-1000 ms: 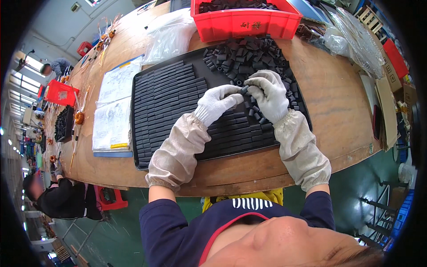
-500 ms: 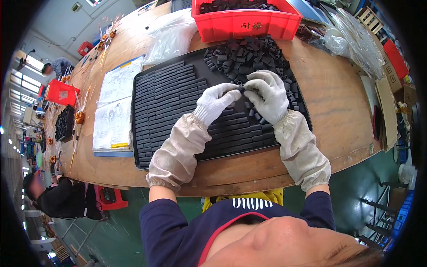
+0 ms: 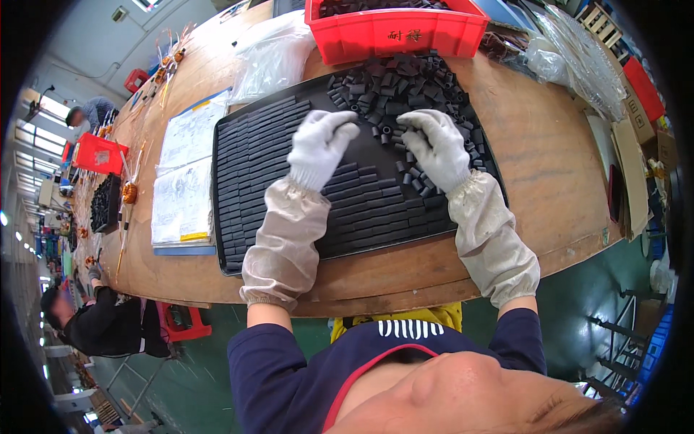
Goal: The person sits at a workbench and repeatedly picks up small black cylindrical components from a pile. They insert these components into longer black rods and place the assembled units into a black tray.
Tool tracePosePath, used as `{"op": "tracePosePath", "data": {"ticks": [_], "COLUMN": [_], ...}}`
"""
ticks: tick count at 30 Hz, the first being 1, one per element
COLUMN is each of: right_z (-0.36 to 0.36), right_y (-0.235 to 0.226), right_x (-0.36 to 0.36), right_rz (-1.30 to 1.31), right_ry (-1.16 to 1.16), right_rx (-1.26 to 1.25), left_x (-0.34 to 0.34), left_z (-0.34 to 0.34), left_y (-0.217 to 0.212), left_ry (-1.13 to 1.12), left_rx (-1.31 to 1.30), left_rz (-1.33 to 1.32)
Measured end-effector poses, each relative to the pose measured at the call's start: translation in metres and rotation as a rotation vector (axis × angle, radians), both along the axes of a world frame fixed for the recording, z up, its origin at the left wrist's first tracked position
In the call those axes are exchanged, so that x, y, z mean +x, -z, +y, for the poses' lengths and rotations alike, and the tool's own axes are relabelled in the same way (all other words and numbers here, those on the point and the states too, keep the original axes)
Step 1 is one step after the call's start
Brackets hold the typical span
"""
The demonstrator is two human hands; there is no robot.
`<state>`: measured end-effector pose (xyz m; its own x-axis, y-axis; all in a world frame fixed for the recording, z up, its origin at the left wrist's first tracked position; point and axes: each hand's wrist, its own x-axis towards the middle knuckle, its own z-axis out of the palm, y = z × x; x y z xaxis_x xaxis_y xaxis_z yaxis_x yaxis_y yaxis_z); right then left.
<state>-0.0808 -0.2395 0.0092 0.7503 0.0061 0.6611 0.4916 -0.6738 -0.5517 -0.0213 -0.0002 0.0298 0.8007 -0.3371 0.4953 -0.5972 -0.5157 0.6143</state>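
"As the left hand (image 3: pixel 323 145) hangs above the dark tray (image 3: pixel 361 153), does it have hold of anything?"

"I can't tell. It is mostly closed, fingers curled in and the thumb near the index finger, and whatever might sit between them is too blurred to see."

"And the right hand (image 3: pixel 436 148)?"

"Half curled, its fingertips bent over toward the thumb. Again I can't tell whether something is pinched there. Both hands wear white gloves, well apart from each other."

"Where are the black tubes?"

"Neat rows of tubes (image 3: pixel 253 188) lie beneath the left hand, to its left and on its near side. Loose tubes (image 3: pixel 401 94) scatter around the right hand and pile up just beyond it, in the same tray."

"What lies farther out?"

"To the left of the left hand, papers (image 3: pixel 181 199) on a blue folder; beyond that hand, clear plastic bags (image 3: pixel 271 61). Past the pile, beyond the right hand, stands a red bin (image 3: pixel 394 40) with more black pieces in it."

"Anyone about?"

"Well to the left of the left hand, a person in black (image 3: pixel 108 322) at the table's edge, and farther off another person (image 3: pixel 97 112)."
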Motion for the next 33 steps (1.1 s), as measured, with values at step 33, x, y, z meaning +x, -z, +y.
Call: {"op": "tracePosePath", "data": {"ticks": [33], "right_z": [-0.037], "right_y": [0.018], "right_x": [0.015], "right_rz": [0.001], "right_ry": [0.342], "right_rx": [-0.431], "left_x": [0.005], "left_z": [0.000], "left_y": [0.028], "left_ry": [0.118], "left_rx": [0.388], "left_rz": [-0.346]}}
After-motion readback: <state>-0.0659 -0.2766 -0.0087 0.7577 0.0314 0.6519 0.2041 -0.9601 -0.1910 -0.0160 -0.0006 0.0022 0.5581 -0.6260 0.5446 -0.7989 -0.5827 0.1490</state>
